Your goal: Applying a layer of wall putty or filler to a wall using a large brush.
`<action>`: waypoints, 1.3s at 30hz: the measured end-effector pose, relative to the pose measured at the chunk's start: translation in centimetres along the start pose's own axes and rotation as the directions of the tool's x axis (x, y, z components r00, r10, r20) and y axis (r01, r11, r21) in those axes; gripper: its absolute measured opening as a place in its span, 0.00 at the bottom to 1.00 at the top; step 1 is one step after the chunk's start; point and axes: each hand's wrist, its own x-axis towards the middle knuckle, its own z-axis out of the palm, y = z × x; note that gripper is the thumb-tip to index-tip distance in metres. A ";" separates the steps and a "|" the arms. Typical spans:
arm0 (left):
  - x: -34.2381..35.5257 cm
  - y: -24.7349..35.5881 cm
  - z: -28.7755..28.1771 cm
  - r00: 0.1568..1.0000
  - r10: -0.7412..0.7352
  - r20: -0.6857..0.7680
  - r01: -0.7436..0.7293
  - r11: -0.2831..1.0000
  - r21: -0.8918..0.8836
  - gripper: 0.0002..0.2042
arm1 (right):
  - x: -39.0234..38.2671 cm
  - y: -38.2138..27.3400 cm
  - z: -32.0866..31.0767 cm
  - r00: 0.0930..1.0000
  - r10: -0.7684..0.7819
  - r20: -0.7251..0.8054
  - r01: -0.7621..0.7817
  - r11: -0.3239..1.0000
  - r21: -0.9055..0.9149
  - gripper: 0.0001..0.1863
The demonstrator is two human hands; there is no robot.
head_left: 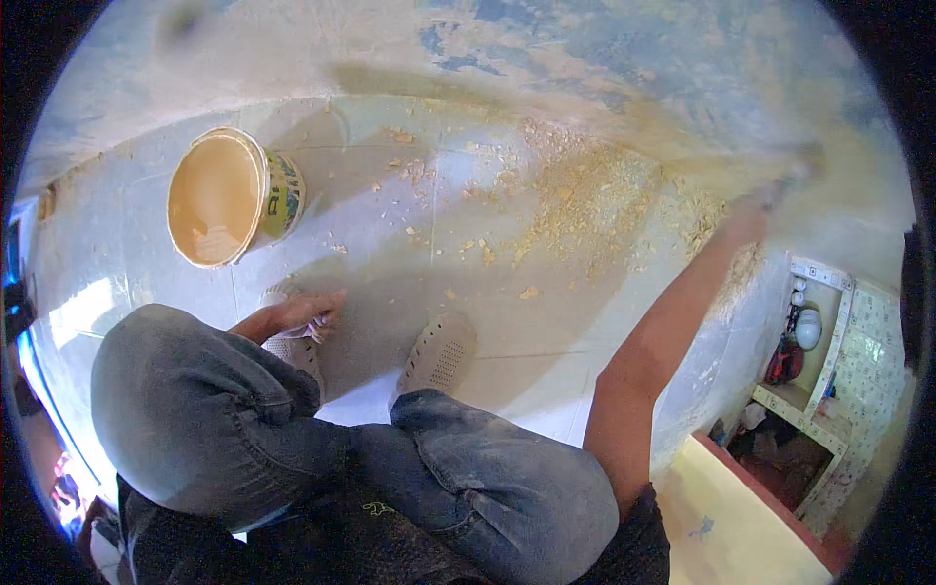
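Note:
My right arm stretches out to the far right, where my right hand (756, 213) is closed round what looks like a scraper (801, 164), blurred and pressed to the wall (624, 68). Patches of blue-grey and cream show on that wall. Low in front of my left knee, my left hand (310, 314) hangs above my shoe with its fingers curled; something pale shows at the fingers, too small to make out. Flakes of scraped coating (585, 205) lie on the floor along the foot of the wall.
A bucket (216, 200) coated in cream inside stands on the tiled floor (380, 292) at the left. My pale perforated clogs (439, 351) rest on the tiles. At the right are a tiled shelf niche (817, 322) with bowls and a yellow panel with a red edge (721, 526).

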 end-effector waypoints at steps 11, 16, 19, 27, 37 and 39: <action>-2.4 0.3 1.5 0.992 0.035 -0.124 -0.017 0.990 0.143 0.24 | -10.4 5.9 -1.4 0.629 0.042 0.776 0.198 0.957 -0.212 0.22; -1.1 1.3 1.5 0.998 0.026 -0.057 -0.008 0.956 0.293 0.24 | 1.6 8.4 -2.8 0.405 0.129 0.905 0.463 0.825 -0.325 0.22; -1.4 -0.3 0.4 0.993 -0.096 -0.063 0.107 0.972 0.209 0.24 | 9.8 7.6 -1.8 0.289 0.141 0.947 0.678 0.668 -0.307 0.24; -5.3 0.3 1.6 0.983 -0.030 -0.180 0.024 0.999 -0.035 0.19 | -1.5 5.5 -0.9 0.589 0.242 0.771 0.266 0.843 -0.468 0.23; -13.1 0.8 -5.1 0.901 0.222 -0.374 -0.104 0.945 0.311 0.19 | -7.2 4.0 -0.8 0.713 0.238 0.660 0.177 0.849 -0.498 0.19; -12.6 0.2 -7.2 0.912 0.143 -0.384 -0.022 0.953 0.302 0.11 | -6.5 7.0 0.4 0.678 0.382 0.628 -0.095 0.893 -0.440 0.17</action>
